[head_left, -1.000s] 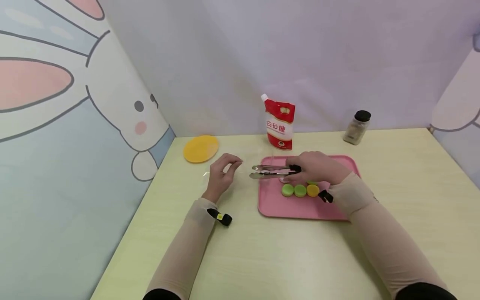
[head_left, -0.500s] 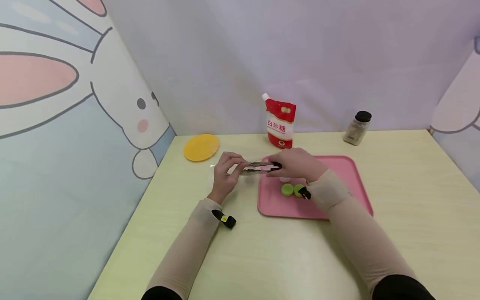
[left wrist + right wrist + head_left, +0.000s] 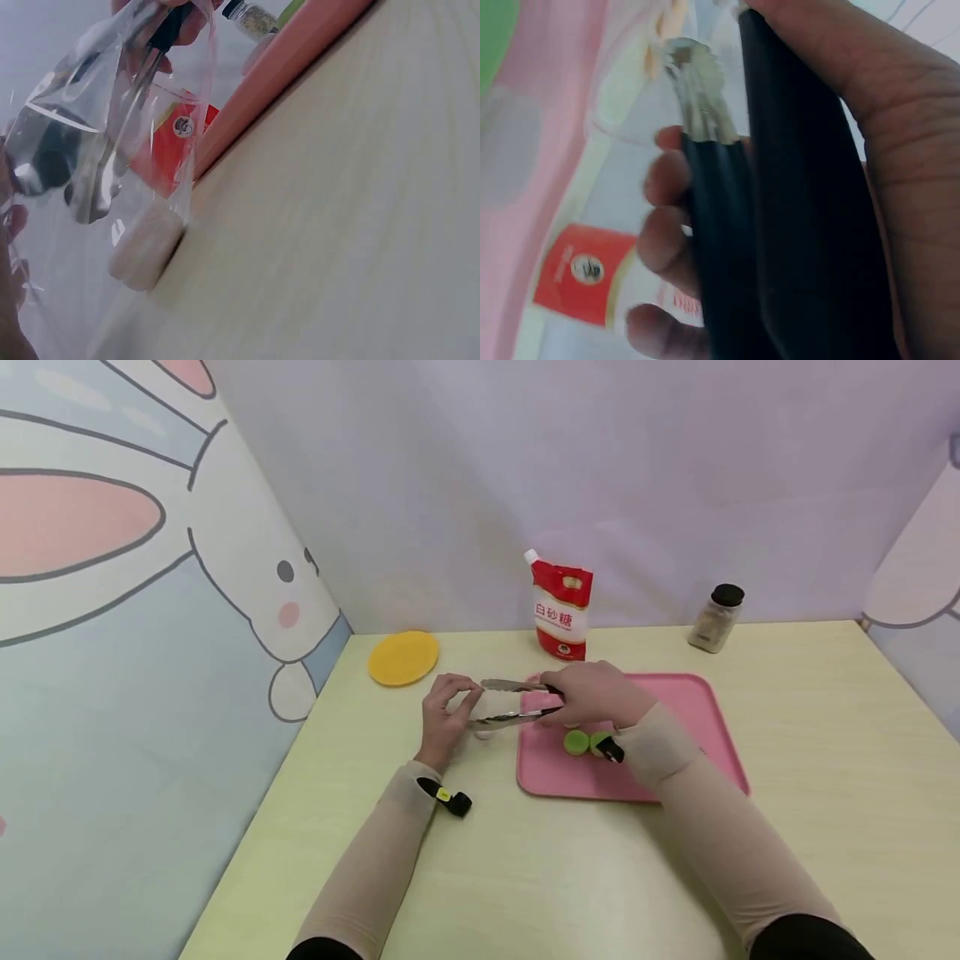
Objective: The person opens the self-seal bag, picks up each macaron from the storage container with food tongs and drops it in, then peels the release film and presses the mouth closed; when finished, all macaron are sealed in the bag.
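My left hand (image 3: 444, 718) pinches the mouth of a clear plastic bag (image 3: 56, 124) between thumb and fingers, left of the pink tray (image 3: 570, 785). Metal tongs (image 3: 504, 721) with black handles (image 3: 810, 187) are gripped in my right hand (image 3: 596, 693), which is over the tray's left part. In the left wrist view the tongs' spread tips are inside the bag, with nothing between them. A pale, rounded sweet like a macaron (image 3: 146, 247) lies low in the bag, below the tips. Green macarons (image 3: 576, 742) sit on the tray, partly hidden by my right arm.
Behind the tray stands a red and white sugar pouch (image 3: 561, 610). A glass jar with a black lid (image 3: 716, 618) is at the back right. A yellow plate (image 3: 403, 658) lies at the back left, near the wall.
My right hand has moved left, carrying the tongs from over the tray into the bag. The tongs have spread apart, and the pale sweet now lies below them. My left hand stays nearly still.
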`<state>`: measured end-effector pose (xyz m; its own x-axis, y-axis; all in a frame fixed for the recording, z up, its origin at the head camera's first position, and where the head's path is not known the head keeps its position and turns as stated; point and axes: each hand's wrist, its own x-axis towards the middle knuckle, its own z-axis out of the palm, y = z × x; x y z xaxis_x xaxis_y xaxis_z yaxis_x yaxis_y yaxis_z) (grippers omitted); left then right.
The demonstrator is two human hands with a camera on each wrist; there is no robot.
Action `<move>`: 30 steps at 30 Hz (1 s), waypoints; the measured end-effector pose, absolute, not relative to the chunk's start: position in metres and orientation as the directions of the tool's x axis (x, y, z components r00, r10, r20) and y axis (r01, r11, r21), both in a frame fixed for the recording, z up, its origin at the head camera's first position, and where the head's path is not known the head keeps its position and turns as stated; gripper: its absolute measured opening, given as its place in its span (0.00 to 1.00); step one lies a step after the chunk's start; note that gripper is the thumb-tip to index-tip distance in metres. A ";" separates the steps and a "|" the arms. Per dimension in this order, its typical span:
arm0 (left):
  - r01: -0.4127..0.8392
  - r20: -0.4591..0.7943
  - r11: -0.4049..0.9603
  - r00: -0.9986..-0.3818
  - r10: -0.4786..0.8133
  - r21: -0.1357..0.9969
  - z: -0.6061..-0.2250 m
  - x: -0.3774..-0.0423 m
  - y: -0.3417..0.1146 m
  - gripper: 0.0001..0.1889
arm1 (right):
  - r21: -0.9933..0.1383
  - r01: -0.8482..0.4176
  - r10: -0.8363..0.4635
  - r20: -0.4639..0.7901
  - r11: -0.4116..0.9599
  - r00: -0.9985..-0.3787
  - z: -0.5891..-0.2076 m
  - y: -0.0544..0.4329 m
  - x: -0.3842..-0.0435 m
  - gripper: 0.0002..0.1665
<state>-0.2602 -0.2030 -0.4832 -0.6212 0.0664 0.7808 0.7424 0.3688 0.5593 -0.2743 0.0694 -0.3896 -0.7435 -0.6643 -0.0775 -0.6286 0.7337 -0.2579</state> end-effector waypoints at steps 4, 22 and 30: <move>0.730 0.746 0.359 -0.655 0.124 0.581 -0.488 -0.261 -0.200 0.02 | -0.282 -0.574 -0.622 -0.118 0.769 -0.774 -0.383 0.100 -0.270 0.37; 0.719 0.743 0.387 -0.659 0.116 0.577 -0.489 -0.256 -0.207 0.04 | -0.361 -0.492 -0.555 -0.091 0.792 -0.827 -0.402 0.198 -0.254 0.32; 0.741 0.756 0.380 -0.639 0.146 0.553 -0.489 -0.258 -0.203 0.05 | -0.313 -0.501 -0.548 -0.077 0.807 -0.833 -0.415 0.193 -0.253 0.34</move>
<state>-0.2583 -0.2029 -0.4893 -0.6387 0.1459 0.7555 0.7412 0.3803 0.5531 -0.2533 0.1929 -0.4147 -0.8330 -0.5478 -0.0771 -0.5014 0.8066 -0.3130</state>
